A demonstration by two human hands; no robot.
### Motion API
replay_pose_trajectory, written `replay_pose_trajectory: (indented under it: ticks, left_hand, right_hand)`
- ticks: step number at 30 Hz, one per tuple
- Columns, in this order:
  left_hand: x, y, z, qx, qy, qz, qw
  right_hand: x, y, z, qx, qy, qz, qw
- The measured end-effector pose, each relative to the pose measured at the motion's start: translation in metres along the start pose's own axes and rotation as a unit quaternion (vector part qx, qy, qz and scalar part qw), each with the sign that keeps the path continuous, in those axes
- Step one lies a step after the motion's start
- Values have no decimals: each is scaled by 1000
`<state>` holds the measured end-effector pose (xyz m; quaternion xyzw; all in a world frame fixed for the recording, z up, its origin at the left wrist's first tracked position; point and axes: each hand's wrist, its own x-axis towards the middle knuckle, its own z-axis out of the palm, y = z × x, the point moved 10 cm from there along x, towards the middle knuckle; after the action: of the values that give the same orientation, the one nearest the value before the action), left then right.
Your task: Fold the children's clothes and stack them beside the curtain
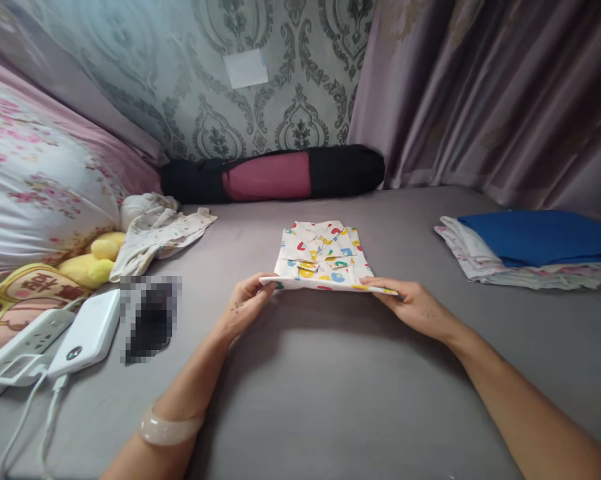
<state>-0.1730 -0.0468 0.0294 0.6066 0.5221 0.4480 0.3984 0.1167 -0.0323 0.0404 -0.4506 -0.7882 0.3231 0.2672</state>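
Observation:
A white shirt with a colourful print (pixel 325 250) lies partly folded on the grey sheet, its collar at the far end. My left hand (pixel 248 303) pinches the left corner of its near edge, thumb on top. At the right corner of that same edge, my right hand (pixel 410 303) grips the cloth between thumb and fingers. The near edge is lifted a little and stretched straight between both hands. Some fingertips are hidden under the cloth.
Folded clothes (pixel 535 247) are stacked at the right. A black and pink roll bag (pixel 270 177) lies along the wall. On the left are a crumpled cloth (pixel 160 233), a yellow plush toy (pixel 90 260), a white power bank (pixel 88 330) with cables and a power strip (pixel 25 347).

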Motion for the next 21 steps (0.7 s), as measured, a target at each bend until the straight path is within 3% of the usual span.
replay_pose_trajectory:
  ticks: [6,12,15,17,21]
  left_hand:
    - [-7,8,-4,-77,-36,-30,996]
    - [-27,21,15,-161,-213,-86,960]
    - [-36,27,23,-189,-270,-95,939]
    - [-34,24,22,-198,-253,-101,942]
    - [-18,4,9,-185,-122,-138,965]
  right_hand:
    - [-12,-15,-1,31,-111,29,993]
    - [-35,-27,12,164,-239,69,955]
    - [-41,-33,18,221,-272,71,934]
    - [-41,-29,19,240,-269,93,928]
    - [-26,-6,13,231,-187,152,943]
